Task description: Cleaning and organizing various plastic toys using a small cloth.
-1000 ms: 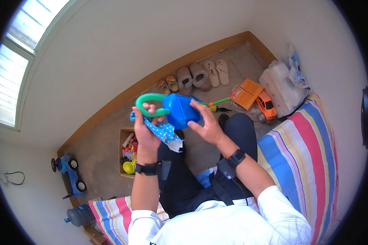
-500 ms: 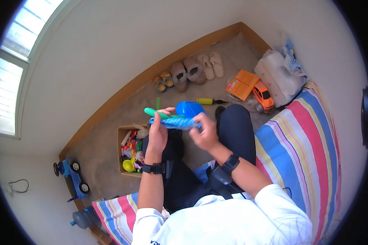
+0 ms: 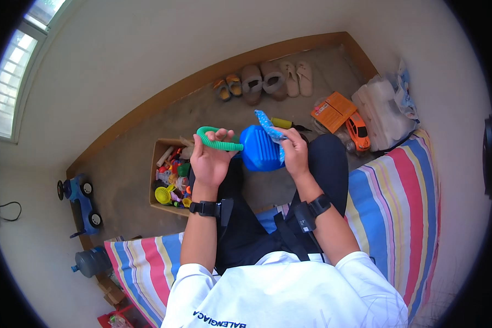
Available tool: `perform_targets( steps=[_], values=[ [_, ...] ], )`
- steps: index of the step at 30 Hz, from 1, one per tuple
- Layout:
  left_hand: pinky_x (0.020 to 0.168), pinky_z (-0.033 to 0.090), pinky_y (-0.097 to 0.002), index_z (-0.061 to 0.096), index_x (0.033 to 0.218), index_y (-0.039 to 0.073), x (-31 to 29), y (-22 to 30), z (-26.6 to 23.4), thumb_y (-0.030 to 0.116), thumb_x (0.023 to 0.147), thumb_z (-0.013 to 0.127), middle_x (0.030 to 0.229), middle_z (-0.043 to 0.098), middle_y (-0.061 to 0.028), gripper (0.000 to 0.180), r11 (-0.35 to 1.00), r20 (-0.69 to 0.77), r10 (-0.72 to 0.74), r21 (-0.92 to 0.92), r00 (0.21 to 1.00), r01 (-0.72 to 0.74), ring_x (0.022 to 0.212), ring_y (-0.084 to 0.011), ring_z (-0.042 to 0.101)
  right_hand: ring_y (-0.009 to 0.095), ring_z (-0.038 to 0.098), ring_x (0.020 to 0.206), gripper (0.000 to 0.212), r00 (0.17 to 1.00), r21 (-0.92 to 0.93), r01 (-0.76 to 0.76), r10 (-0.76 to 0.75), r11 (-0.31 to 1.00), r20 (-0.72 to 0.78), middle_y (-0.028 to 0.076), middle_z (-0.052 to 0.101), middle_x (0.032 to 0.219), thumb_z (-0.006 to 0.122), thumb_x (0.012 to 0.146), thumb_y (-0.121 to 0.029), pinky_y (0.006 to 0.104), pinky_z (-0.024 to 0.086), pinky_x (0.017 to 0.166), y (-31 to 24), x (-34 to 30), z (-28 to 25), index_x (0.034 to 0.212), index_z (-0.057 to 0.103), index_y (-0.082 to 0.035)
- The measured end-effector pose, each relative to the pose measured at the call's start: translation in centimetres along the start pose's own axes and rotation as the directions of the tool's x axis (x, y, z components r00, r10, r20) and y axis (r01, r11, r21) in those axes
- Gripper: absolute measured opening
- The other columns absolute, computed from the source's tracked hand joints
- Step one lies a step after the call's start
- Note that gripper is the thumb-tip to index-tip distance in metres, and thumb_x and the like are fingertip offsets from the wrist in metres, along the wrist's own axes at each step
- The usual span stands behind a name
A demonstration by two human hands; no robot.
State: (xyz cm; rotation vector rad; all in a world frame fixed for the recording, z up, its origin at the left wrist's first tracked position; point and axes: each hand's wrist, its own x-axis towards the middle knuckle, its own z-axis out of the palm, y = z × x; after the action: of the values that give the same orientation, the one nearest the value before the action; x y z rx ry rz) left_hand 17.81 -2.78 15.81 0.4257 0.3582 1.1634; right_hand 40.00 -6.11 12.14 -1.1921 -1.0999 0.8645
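In front of me hangs a blue ribbed plastic body (image 3: 261, 148) with a curved green corrugated hose (image 3: 224, 145) coming out of its left side. My left hand (image 3: 212, 158) holds the hose, which runs between the thumb and the raised fingers. Pinched in my right hand (image 3: 295, 153) is a blue cloth with pale dots (image 3: 269, 127). One end of this cloth stands up above the plastic body, and the lower part lies against its right side. The fingertips of my right hand are partly hidden by the cloth.
An open cardboard box (image 3: 154, 186) of colourful small toys stands at left, near a blue ride-on toy car (image 3: 83, 205). Several slippers (image 3: 265, 82) line the far wall. A yellow hand pump (image 3: 281, 123) and an orange toy car (image 3: 357, 131) lie beyond my knees. Striped bedding (image 3: 391, 191) surrounds me.
The cloth has swung up from lying flat across the plastic body to its right side. The body has come lower and nearer, and the hose now curves round my left fingers.
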Motion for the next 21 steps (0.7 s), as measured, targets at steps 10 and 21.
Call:
perform_targets(
  steps=[10,21],
  values=[
    [0.095,0.042,-0.0454,0.055,0.087,0.014,0.2,-0.1,-1.2,0.053,0.104,0.030,0.094,0.058,-0.0038,0.050,0.984,-0.151,0.055,-0.160,0.987,-0.080,0.106,-0.0244,0.055,0.033,0.052,0.125,0.029,0.864,-0.349,0.480,-0.364,0.805,0.348,0.014,0.063,0.125,0.062,0.080,-0.011,0.0461,0.039,0.106,-1.7,-0.6,1.5,0.106,0.075,-0.012],
    [0.087,0.044,-0.0406,0.046,0.083,0.013,0.6,-0.9,-1.4,0.055,0.103,0.030,0.072,0.047,-0.0003,0.048,1.000,-0.116,0.001,0.001,0.993,-0.001,0.083,-0.0226,0.054,0.032,0.048,0.129,0.034,0.863,-0.582,0.501,-0.321,0.641,0.389,0.008,0.062,0.128,0.061,0.085,-0.015,0.0495,0.034,0.109,-1.5,-1.1,2.7,0.119,0.069,-0.012]
  ],
)
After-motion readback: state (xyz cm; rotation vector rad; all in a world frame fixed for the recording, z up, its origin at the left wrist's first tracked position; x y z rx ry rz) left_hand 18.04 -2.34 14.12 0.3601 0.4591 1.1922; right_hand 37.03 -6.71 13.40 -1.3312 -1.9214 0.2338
